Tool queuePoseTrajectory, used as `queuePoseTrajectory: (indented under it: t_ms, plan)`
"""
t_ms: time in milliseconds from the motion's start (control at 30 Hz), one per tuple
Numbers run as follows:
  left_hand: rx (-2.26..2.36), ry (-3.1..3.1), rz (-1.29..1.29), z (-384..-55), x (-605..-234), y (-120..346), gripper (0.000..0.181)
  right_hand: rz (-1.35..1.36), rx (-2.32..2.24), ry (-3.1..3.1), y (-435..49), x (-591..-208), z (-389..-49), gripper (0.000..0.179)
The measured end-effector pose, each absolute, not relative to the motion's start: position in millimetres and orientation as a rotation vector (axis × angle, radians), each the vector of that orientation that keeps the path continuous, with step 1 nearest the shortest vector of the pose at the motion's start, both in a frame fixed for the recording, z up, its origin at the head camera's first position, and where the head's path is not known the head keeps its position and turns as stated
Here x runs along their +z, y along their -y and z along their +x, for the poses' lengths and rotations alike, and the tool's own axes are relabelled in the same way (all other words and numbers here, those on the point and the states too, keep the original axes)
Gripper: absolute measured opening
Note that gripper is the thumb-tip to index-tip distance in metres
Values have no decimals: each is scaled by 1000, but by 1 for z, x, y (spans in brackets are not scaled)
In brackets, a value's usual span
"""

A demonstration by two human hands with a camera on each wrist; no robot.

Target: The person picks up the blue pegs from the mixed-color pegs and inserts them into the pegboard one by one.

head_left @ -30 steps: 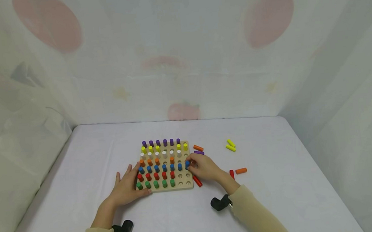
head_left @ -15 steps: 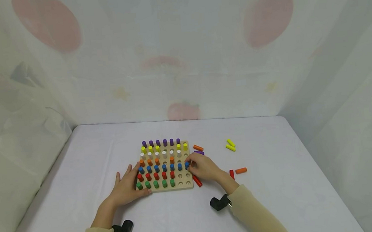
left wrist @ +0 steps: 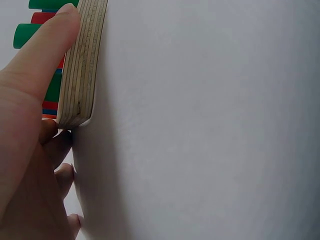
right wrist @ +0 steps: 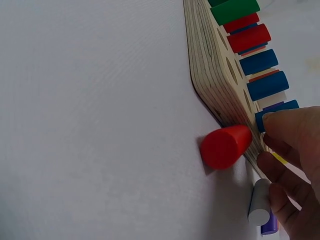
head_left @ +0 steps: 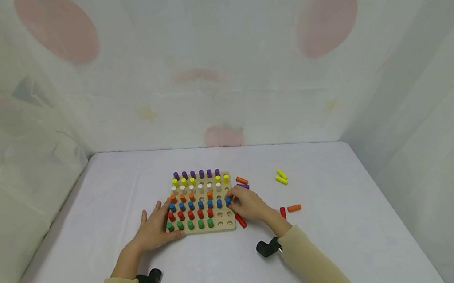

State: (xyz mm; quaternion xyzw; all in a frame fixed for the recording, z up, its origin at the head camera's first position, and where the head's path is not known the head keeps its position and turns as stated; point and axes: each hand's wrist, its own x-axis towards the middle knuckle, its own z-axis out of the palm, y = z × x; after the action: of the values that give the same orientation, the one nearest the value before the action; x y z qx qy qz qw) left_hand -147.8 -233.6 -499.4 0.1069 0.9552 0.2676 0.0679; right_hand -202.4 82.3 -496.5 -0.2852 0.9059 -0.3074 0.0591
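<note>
A wooden pegboard lies on the table with rows of purple, yellow, white, orange, blue, red and green pegs upright in its holes. My left hand rests at the board's front left corner, fingers spread. The thumb lies straight along the front edge in the left wrist view. At the right end of the blue row, my right hand pinches a blue peg between thumb and fingers. The peg stands upright at the board; its lower end is hidden. A red peg lies beside the board's right edge.
Right of the board lie an orange peg, a purple peg and a white peg. Two yellow pegs, another orange peg and another red peg lie farther right. White cloth surrounds the table.
My right fingers and the pinched blue peg have shifted very slightly left and down. My left hand and the pegboard have stayed in place.
</note>
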Motion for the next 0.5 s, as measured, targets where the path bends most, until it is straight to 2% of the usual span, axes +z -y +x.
queuePoseTrajectory:
  t_ms: [500]
  plan:
    - [794,-2908,352,-146,-499,237,109,-903,-920,-2754,-87,-485,-195,45]
